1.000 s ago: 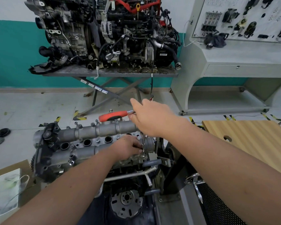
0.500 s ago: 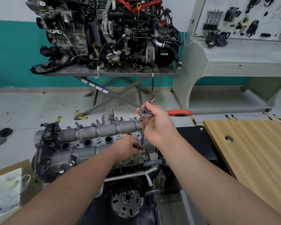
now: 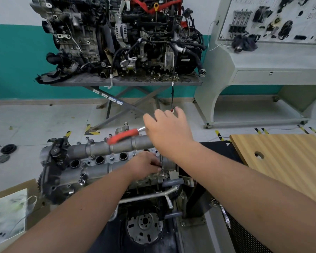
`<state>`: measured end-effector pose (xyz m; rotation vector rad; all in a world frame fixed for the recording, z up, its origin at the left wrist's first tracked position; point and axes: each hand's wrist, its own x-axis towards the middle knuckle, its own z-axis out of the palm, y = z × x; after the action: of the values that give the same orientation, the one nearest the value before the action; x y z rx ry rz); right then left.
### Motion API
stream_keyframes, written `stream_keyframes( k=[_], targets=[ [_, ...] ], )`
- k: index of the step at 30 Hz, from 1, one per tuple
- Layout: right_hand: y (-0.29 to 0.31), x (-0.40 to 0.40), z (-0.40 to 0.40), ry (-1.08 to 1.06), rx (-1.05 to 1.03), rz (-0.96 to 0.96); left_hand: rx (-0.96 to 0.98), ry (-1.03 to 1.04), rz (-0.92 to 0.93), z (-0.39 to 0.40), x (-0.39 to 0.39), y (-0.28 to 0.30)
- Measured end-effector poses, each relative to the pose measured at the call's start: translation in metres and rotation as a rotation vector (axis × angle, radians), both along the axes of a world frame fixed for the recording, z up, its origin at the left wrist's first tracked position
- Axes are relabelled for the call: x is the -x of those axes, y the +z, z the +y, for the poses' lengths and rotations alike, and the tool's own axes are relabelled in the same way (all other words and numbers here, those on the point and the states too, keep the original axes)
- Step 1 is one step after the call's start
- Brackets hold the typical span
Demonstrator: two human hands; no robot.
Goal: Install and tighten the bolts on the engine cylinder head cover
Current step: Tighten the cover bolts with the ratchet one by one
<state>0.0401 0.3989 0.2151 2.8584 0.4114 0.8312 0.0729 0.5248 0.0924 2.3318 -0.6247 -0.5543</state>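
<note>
The grey cylinder head cover [image 3: 102, 148] lies on the engine in front of me, with several bolts standing along its edges, one of them [image 3: 82, 182] on the near side. My left hand [image 3: 144, 167] pinches the lower end of a thin extension bar [image 3: 161, 160] standing upright on a bolt at the cover's near right end. A ratchet with a red handle [image 3: 122, 136] sits on top of the bar, its handle pointing left and blurred. My right hand [image 3: 168, 132] lies over the ratchet head with fingers spread and straight; the head itself is hidden.
A second engine [image 3: 128, 33] stands on a steel table [image 3: 126, 82] behind. A wooden board [image 3: 285, 161] lies at the right, below a white console [image 3: 263, 61]. A plastic bag [image 3: 7, 212] sits at the left, and black discs [image 3: 7, 148] lie on the floor.
The ratchet handle swung from pointing left to pointing right and back to the left. My right hand loosened from gripping the ratchet head to spread fingers. My left hand stayed on the bar.
</note>
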Motion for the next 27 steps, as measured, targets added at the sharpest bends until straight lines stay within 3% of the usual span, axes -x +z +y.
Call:
stream_keyframes(
  k=[3, 6, 8, 11, 13, 15, 17, 19, 20, 22, 27],
  targets=[
    [0.026, 0.001, 0.006, -0.178, 0.105, 0.331, 0.004, 0.000, 0.000, 0.000, 0.002, 0.003],
    [0.043, -0.009, 0.001, -0.160, -0.067, 0.484, 0.028, -0.015, -0.004, -0.001, 0.004, 0.007],
    [0.051, -0.013, -0.003, -0.154, -0.454, 0.686, 0.032, -0.023, -0.026, -0.001, 0.004, 0.007],
    [0.043, -0.010, -0.005, -0.111, -1.562, 0.952, 0.023, -0.034, -0.060, 0.000, 0.003, 0.005],
    [0.028, -0.007, -0.001, -0.019, -2.120, 0.957, 0.020, -0.048, -0.069, -0.001, 0.002, 0.006],
    [0.011, -0.004, 0.002, 0.063, -2.398, 0.847, 0.027, -0.058, -0.059, -0.001, 0.002, 0.005],
    [0.000, -0.001, 0.002, 0.153, -2.523, 0.699, 0.022, -0.063, -0.063, 0.000, 0.002, 0.005],
    [-0.009, 0.003, 0.000, 0.186, -2.438, 0.559, 0.029, -0.060, -0.059, -0.001, 0.001, 0.004],
    [-0.013, 0.005, 0.000, 0.160, -2.282, 0.490, 0.035, -0.050, -0.052, -0.002, 0.001, 0.004],
    [-0.022, 0.010, 0.004, 0.104, -1.840, 0.320, 0.030, -0.032, -0.042, -0.001, 0.001, 0.004],
    [-0.034, 0.009, 0.000, 0.346, -0.880, -0.228, 0.048, -0.012, -0.027, -0.001, 0.004, 0.003]
  ],
)
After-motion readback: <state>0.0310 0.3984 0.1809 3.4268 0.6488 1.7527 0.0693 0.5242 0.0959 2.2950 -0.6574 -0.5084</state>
